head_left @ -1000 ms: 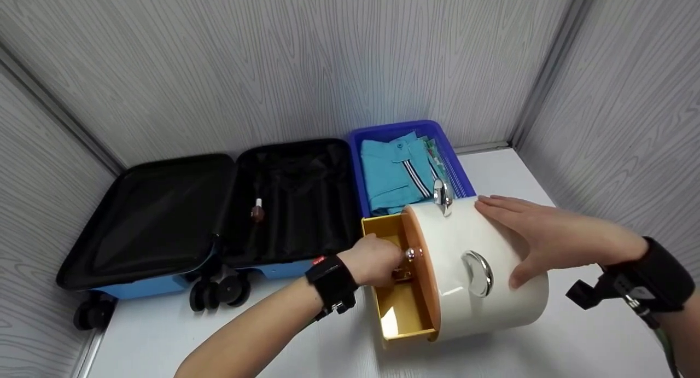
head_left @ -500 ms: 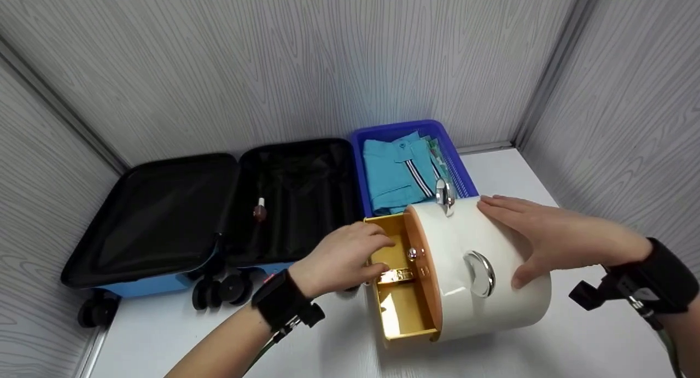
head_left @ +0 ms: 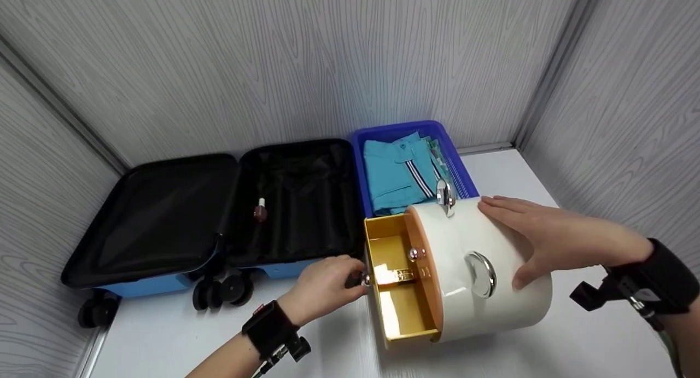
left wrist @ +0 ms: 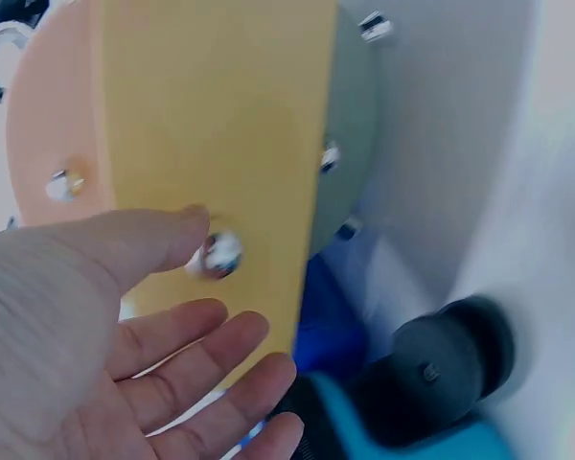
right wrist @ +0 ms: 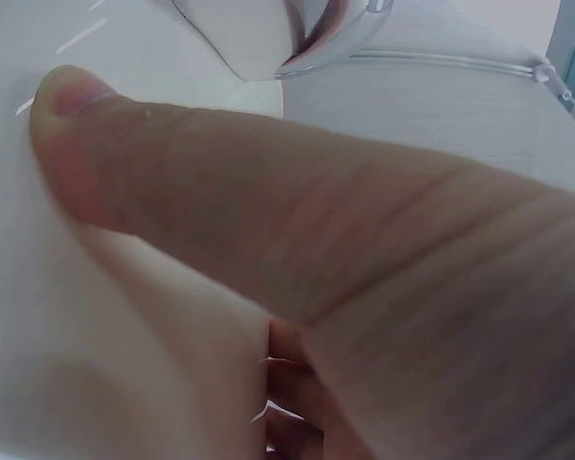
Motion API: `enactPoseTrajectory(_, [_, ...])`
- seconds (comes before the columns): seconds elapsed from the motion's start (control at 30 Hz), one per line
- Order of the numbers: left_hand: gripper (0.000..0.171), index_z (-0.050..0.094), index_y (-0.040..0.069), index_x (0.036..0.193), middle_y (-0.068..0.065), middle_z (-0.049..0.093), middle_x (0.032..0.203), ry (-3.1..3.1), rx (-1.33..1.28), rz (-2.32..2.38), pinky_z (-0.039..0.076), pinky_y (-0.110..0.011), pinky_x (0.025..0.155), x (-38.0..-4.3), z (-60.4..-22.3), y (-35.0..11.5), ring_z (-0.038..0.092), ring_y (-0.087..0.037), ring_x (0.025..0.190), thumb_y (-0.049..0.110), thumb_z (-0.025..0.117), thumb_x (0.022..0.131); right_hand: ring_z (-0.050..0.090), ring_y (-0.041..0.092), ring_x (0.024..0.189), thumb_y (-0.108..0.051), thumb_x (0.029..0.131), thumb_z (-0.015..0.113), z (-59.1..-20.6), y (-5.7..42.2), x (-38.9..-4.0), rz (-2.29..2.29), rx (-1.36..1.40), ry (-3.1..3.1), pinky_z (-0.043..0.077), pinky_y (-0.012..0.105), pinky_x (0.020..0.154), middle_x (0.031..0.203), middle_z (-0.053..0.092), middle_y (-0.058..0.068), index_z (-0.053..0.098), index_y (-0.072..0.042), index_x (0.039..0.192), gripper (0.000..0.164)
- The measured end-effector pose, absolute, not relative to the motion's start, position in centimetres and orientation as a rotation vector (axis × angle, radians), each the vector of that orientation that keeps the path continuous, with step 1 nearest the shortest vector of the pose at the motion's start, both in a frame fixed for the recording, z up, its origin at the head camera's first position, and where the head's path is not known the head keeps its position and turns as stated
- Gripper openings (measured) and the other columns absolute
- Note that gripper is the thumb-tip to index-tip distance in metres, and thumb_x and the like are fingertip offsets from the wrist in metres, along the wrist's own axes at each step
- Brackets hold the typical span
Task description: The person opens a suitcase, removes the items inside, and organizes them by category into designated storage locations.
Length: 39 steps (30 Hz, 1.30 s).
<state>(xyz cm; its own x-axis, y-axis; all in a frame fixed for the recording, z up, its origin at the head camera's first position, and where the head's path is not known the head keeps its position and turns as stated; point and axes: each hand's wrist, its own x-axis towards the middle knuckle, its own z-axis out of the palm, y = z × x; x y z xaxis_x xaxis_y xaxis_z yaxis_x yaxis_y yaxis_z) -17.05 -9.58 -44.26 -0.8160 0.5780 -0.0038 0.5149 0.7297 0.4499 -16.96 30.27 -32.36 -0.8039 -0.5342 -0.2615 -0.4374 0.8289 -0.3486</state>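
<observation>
A white drum-shaped box [head_left: 514,307] with an orange end [head_left: 432,290] and chrome handles sits at the front right. Its yellow drawer [head_left: 377,323] is pulled out to the left. A shiny gold band-like piece [head_left: 404,275] shows inside the drawer. My left hand [head_left: 328,282] is at the drawer's front, thumb and fingers spread around the chrome knob [left wrist: 220,254]. In the left wrist view, the thumb tip overlaps the knob's edge and the fingers are loosely bent below it. My right hand [head_left: 538,233] rests on the box's white side, its thumb [right wrist: 220,192] lying flat against it.
An open blue suitcase [head_left: 145,285] with black lining lies at the left, wheels [head_left: 235,289] facing me. A small brown bottle with a white cap [head_left: 260,210] is in its right half. Behind the box, a blue basket [head_left: 361,143] holds a folded turquoise garment [head_left: 388,173].
My left hand has come out of the yellow drawer and moved left and down to the knob on its front. My right hand and the box stay in place.
</observation>
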Motion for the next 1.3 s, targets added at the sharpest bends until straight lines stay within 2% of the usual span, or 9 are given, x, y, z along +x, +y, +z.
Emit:
enactPoseTrajectory(0.1, [0.014,0.075,0.019,0.102,0.009,0.066,0.09,2.785,0.896,0.684,0.051,-0.027,0.065,-17.0,-45.0,-9.2,0.06,-0.005,0.078,0.031,0.074,0.095,0.019,0.031,0.154,-0.05,0.064,0.094,-32.4,30.3,-17.0,-0.393,-0.73,2.656,0.023,0.058,0.119,0.169,0.021,0.008,0.023,-0.012,0.164,0.129])
enactPoseTrajectory(0.2, [0.009,0.075,0.02,0.099,0.011,0.067,0.091,2.792,0.904,0.716,0.051,-0.027,0.066,-17.2,-45.3,-8.9,0.061,-0.004,0.079,0.029,0.073,0.095,0.019,0.032,0.154,-0.048,0.064,0.094,-32.3,30.2,-17.0,-0.393,-0.724,2.654,0.024,0.058,0.119,0.169,0.022,0.009,0.023,-0.011,0.164,0.128])
enactPoseTrajectory(0.9, [0.019,0.077,0.021,0.104,0.013,0.07,0.094,2.706,0.891,0.841,0.052,-0.024,0.071,-18.4,-46.3,-3.6,0.063,0.0,0.083,0.037,0.072,0.096,0.019,0.031,0.154,-0.046,0.064,0.094,-32.4,30.1,-17.2,-0.372,-0.746,2.666,0.024,0.057,0.119,0.168,0.023,0.01,0.024,-0.009,0.163,0.127])
enactPoseTrajectory(1.13, [0.016,0.076,0.019,0.105,0.009,0.069,0.094,2.691,0.856,0.886,0.051,-0.024,0.07,-18.6,-46.6,-2.2,0.068,-0.01,0.085,0.03,0.071,0.095,0.019,0.031,0.154,-0.046,0.064,0.094,-32.5,30.1,-17.2,-0.387,-0.734,2.66,0.025,0.057,0.119,0.168,0.023,0.009,0.025,-0.011,0.163,0.126])
enactPoseTrajectory(1.3, [0.015,0.077,0.02,0.107,0.011,0.069,0.094,2.664,0.809,0.961,0.051,-0.023,0.069,-18.6,-47.0,-1.8,0.064,-0.003,0.081,0.027,0.072,0.095,0.019,0.029,0.154,-0.047,0.063,0.093,-32.4,30.2,-17.1,-0.401,-0.734,2.662,0.024,0.056,0.119,0.168,0.023,0.008,0.025,-0.012,0.164,0.127])
